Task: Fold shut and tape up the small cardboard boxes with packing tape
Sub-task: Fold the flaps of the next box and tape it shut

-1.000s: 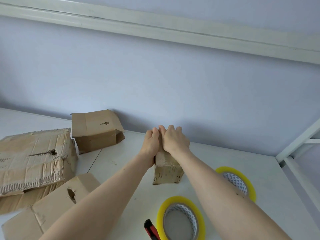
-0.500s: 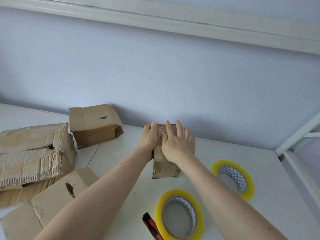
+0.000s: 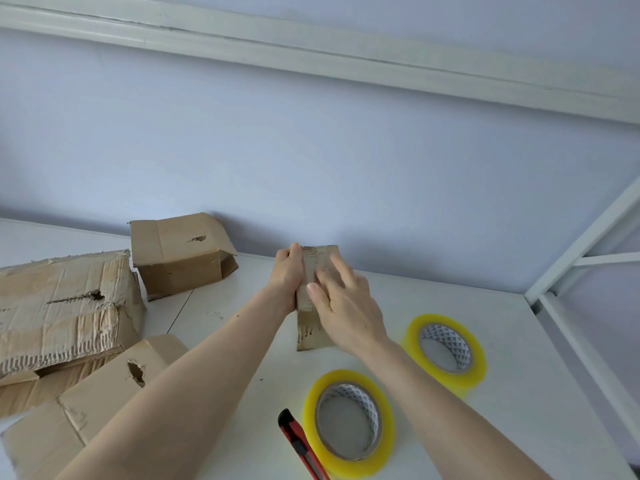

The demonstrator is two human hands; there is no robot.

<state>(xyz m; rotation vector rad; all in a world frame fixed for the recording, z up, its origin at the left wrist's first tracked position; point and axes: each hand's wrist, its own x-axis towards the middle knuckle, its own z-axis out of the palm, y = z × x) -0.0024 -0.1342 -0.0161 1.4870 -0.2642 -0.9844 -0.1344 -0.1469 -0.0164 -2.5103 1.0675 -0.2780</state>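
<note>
A small cardboard box (image 3: 310, 329) stands on the white table (image 3: 519, 393) near the wall. My left hand (image 3: 286, 271) grips its left side near the top. My right hand (image 3: 346, 303) lies flat on its top and right face, fingers spread and blurred. Two rolls of yellow packing tape lie flat: one roll (image 3: 349, 422) in front of the box, the other roll (image 3: 445, 351) to its right. Neither hand touches the tape.
A red and black utility knife (image 3: 301, 445) lies left of the near roll. Another small box (image 3: 180, 254) with loose flaps sits at the back left. A large crushed box (image 3: 62, 313) and a holed carton (image 3: 93, 403) fill the left. A white frame (image 3: 585, 244) stands at the right.
My right hand has slid back along the box top toward me, uncovering the far end. My left hand stays on the box's left side. The box has not shifted.
</note>
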